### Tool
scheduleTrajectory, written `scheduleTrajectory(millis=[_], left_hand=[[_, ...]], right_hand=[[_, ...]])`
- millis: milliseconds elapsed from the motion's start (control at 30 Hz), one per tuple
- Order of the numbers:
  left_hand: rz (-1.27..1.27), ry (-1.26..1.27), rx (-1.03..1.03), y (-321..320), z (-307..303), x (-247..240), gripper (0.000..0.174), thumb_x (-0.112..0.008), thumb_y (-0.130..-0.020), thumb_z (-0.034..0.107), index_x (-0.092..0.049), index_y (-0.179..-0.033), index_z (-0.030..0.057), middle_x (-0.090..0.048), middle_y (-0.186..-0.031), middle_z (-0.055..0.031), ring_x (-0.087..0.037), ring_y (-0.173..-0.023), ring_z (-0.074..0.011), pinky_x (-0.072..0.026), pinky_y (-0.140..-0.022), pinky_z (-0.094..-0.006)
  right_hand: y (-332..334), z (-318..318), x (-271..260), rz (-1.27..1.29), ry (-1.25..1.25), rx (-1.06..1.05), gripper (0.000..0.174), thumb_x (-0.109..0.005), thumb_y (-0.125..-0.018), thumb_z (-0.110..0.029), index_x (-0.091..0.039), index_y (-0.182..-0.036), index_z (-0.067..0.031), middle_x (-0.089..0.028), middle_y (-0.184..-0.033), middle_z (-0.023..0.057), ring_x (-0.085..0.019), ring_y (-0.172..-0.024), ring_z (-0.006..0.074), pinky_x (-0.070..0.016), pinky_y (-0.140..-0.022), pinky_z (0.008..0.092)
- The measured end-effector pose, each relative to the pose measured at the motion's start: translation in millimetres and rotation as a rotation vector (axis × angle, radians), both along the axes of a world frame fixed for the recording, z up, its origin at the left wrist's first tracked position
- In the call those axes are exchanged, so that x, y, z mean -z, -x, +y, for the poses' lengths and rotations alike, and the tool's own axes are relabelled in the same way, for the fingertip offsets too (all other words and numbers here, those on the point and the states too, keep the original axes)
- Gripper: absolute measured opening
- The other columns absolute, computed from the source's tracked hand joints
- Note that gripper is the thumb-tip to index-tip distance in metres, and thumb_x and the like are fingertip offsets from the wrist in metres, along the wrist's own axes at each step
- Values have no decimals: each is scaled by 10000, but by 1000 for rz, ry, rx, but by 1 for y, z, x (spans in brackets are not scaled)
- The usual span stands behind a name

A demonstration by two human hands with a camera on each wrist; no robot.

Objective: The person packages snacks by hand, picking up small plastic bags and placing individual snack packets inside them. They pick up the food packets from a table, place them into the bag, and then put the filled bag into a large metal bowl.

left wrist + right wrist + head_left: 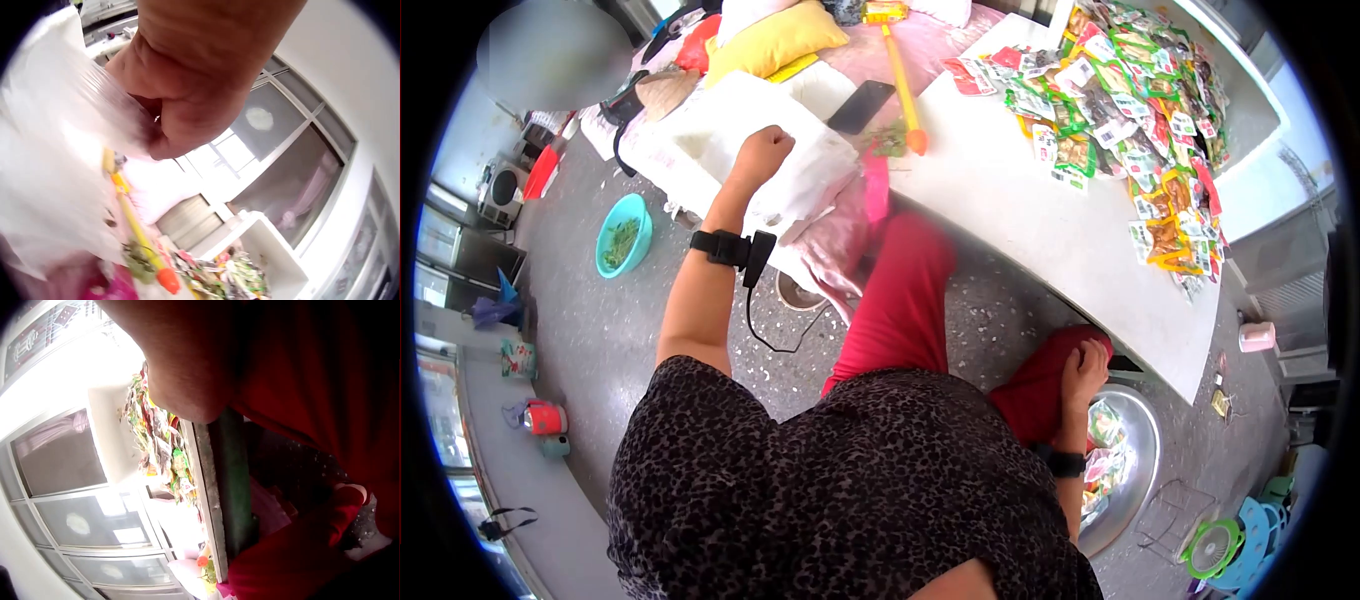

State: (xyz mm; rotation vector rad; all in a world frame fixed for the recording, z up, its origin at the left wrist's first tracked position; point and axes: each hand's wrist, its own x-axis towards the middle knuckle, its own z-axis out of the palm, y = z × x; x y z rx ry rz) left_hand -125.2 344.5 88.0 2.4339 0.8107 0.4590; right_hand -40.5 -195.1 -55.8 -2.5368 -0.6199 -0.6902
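Note:
In the head view my left hand [762, 157] is curled above a white foam box [700, 125] lined with a white plastic bag [825, 180]. The left wrist view shows its fingers gripping the stretched edge of that bag [56, 144]; what lies inside the bag is hidden. My right hand [1084, 372] rests on the knee of my red trousers [1040, 385], fingers relaxed and holding nothing. Beside that knee stands a metal basin [1140, 470] with small colourful food packets [1105, 440] in it.
A heap of small packets [1120, 100] spills from a white bin [1250, 120] onto the white table [1040, 230]. A black phone [861, 107] and a yellow stick with an orange end [900, 90] lie near the bag. A turquoise basin of greens [624, 235] stands on the floor.

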Motion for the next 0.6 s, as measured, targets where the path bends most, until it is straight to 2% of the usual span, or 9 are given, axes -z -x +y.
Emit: scheduleTrajectory(millis=[133,167,267,367,400,433,500,533,600], left_hand=[[-194,348,170,-26,-54,-11,143,-553,-716,140,-526,-656,13,-504,-586,-26,-450,-558,-90,-384,-536,-233],[-230,320,255,-32,-75,-11,127,-556,-720,113,-519,-641,22,-483,-587,12,-432,-569,-59,-369,-530,-209],[-319,470,489,-54,-131,11,150,-590,-704,106,-502,-602,38,-467,-582,23,-425,-566,-53,-366,-525,-209],[-251,557,534,-74,-190,38,208,-599,-695,152,-447,-600,46,-427,-561,23,-388,-538,-56,-348,-484,-224],[-181,648,516,-80,-209,43,215,-600,-684,174,-448,-614,39,-419,-553,6,-394,-538,-70,-353,-486,-236],[-127,639,528,-86,-224,52,219,-591,-685,191,-450,-627,34,-432,-570,-14,-404,-550,-83,-361,-495,-252],[-103,621,573,-98,-256,71,219,-587,-701,178,-426,-615,58,-419,-573,3,-384,-528,-70,-336,-464,-236],[-134,613,598,-100,-273,71,238,-592,-716,149,-400,-590,87,-393,-559,41,-355,-495,-45,-303,-424,-205],[-116,775,600,-101,-300,68,233,-583,-721,164,-402,-601,80,-396,-574,22,-365,-518,-51,-313,-433,-210]], right_hand=[[1,1,-11,88,-165,-45,149,-527,-666,-37,-528,-813,-13,-541,-880,159,-509,-835,322,-407,-747,384],[0,2,-13,97,-221,-65,143,-523,-679,-39,-528,-820,-8,-543,-879,160,-513,-835,314,-408,-748,374],[-3,12,-28,322,-429,-77,143,-521,-715,-55,-529,-844,5,-549,-878,160,-520,-839,291,-407,-753,342],[-4,37,-62,467,-575,-205,107,-518,-741,-52,-527,-837,-6,-529,-751,70,-510,-693,119,-409,-611,216],[-5,46,-70,510,-623,-255,95,-522,-745,-53,-522,-832,-14,-528,-744,51,-506,-684,116,-409,-613,216],[-10,54,-67,348,-604,-302,91,-529,-746,-53,-520,-829,-18,-525,-754,39,-496,-692,99,-404,-616,208],[-17,63,-60,794,-849,-348,210,-545,-755,-78,-485,-946,-16,-525,-839,42,-509,-771,110,-409,-622,209],[-17,72,-60,823,-943,-350,243,-582,-735,-94,-484,-942,-16,-528,-819,25,-491,-759,94,-414,-670,225],[-14,86,-65,883,-965,-421,306,-585,-732,-95,-456,-998,-18,-531,-861,42,-492,-785,100,-413,-684,231]])
